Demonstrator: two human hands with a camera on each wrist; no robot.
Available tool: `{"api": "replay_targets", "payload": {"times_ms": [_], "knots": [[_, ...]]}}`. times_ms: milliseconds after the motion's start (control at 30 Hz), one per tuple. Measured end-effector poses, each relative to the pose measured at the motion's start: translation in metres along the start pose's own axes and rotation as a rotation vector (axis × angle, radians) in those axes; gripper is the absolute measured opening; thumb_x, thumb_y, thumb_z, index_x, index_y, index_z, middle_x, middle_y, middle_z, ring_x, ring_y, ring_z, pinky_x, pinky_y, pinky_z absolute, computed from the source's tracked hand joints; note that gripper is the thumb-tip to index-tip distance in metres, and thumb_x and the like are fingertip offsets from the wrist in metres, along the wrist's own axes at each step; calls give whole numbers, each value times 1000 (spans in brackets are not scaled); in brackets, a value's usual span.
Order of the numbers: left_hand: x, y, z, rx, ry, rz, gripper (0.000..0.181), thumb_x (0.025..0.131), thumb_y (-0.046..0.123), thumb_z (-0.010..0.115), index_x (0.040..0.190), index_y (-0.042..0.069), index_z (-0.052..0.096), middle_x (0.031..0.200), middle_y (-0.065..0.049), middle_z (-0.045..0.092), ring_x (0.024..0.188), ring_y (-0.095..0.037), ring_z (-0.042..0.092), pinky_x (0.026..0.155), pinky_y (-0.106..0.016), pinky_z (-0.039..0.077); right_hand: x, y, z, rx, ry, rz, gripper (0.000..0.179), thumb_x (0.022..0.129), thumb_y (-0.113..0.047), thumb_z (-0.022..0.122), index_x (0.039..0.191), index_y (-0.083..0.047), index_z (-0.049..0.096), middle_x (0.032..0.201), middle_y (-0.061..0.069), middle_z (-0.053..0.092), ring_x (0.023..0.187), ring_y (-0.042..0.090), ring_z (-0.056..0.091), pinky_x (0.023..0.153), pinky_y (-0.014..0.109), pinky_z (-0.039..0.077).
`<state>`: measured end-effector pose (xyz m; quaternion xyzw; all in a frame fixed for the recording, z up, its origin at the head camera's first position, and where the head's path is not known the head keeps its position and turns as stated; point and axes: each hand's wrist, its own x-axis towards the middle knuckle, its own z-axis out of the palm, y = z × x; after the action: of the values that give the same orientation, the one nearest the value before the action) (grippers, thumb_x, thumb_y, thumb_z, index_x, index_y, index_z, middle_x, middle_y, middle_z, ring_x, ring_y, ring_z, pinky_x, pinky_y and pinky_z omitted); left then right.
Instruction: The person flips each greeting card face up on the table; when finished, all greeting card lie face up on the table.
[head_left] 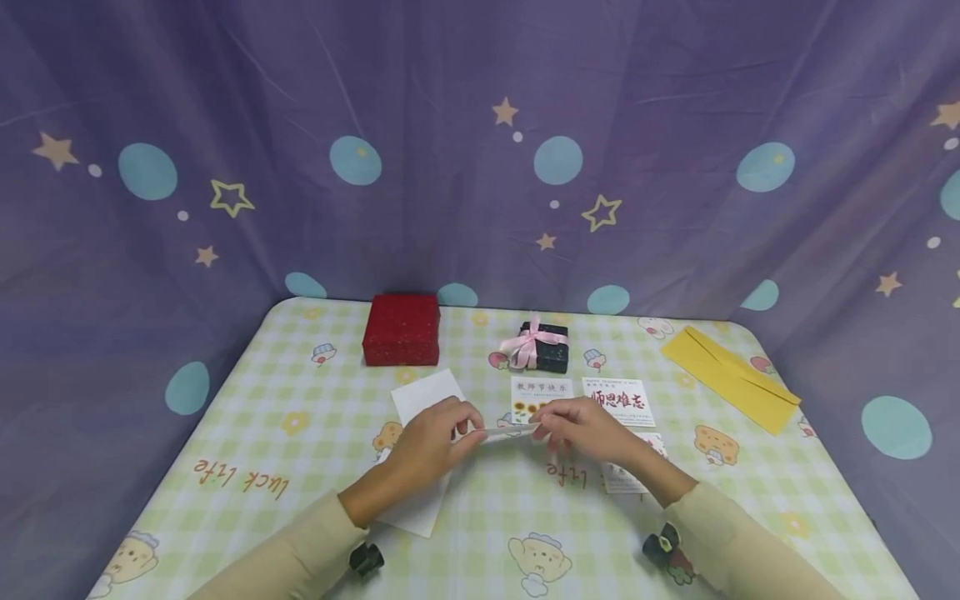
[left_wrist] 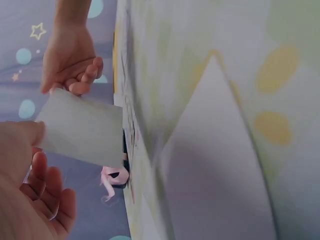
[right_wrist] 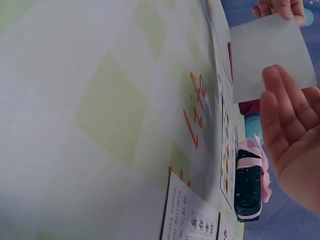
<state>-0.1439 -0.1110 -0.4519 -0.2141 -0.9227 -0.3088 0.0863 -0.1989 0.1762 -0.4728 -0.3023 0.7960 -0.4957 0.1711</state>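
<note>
Both hands hold a small square card (head_left: 510, 432) above the middle of the table, tilted nearly edge-on in the head view. Its plain pale side (left_wrist: 82, 130) faces the wrist cameras. The left hand (head_left: 437, 437) pinches the card's left edge between thumb and fingers. At the opposite edge is the right hand (head_left: 588, 427), holding it by thumb and fingertips; its other fingers are loosely bent. Below the left hand lies a white paper (head_left: 427, 395), partly hidden by that arm. Printed cards, one with sunflowers (head_left: 525, 408) and one with red lettering (head_left: 619, 402), lie near the right hand.
Toward the back stand a red box (head_left: 401, 331) and a dark gift box (head_left: 551, 354) with a pink ribbon. A yellow envelope (head_left: 731, 379) lies at the right. Another printed card (head_left: 626, 477) is partly under the right forearm. A checked cloth (head_left: 300, 467) covers the table.
</note>
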Motion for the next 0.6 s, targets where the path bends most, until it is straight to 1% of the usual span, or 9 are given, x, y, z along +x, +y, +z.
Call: {"api": "replay_targets", "payload": {"times_ms": [100,167,233,300,367,433,467,533,600], "knots": [[3,0,-5,-16,-17,-46,7,93,33,75,92,29,69,69,15,49,62,-3,47,58,-19,40,0,0,0,38,14,-45,35,109,-17,45,118,8,68,99,25,75,74,42,71,61,44,59],[3,-1,-7,-33,-39,-80,7,95,36,71,95,29,71,64,16,48,58,0,44,55,-19,39,1,-1,0,43,32,-49,36,110,-17,44,117,9,68,99,25,75,76,43,71,62,43,59],[3,-1,-8,-75,-60,-110,8,97,37,69,97,30,73,62,16,51,56,0,45,54,-20,40,1,-2,0,34,51,-42,35,109,-18,46,115,7,70,97,25,75,78,41,72,62,42,59],[4,-2,-8,-127,-78,-141,9,97,37,69,100,30,74,69,17,60,60,0,50,56,-20,44,0,-2,1,17,65,-31,30,108,-18,50,114,2,72,96,24,76,79,39,73,63,41,59],[5,-3,-6,-186,-77,-148,9,96,30,71,104,26,74,79,13,69,67,-2,56,61,-20,48,-1,-2,1,11,76,-19,25,105,-16,56,115,-2,73,95,24,75,78,39,72,64,40,59],[7,-5,-5,-229,-70,-138,18,93,22,74,111,21,74,88,9,73,73,-3,60,65,-20,51,-1,-2,1,13,85,-15,22,102,-12,61,119,-5,72,93,24,74,77,38,71,65,36,59],[8,-6,-5,-243,-68,-130,24,92,18,75,116,18,72,90,6,74,74,-3,61,66,-20,52,-2,-1,1,11,87,-18,24,100,-10,62,123,-6,70,92,24,73,76,37,71,65,34,59],[11,-7,-5,-257,-76,-113,40,90,11,77,128,12,67,89,3,73,74,-3,60,66,-19,51,-2,1,1,6,85,-22,38,97,-5,64,134,-6,64,89,24,71,73,31,70,67,30,58],[13,-8,-5,-275,-112,-117,56,88,9,77,141,8,58,87,3,71,72,-4,59,65,-19,51,-3,2,0,-22,81,-6,54,94,-4,67,147,-10,53,86,19,72,70,21,67,68,25,56]]}}
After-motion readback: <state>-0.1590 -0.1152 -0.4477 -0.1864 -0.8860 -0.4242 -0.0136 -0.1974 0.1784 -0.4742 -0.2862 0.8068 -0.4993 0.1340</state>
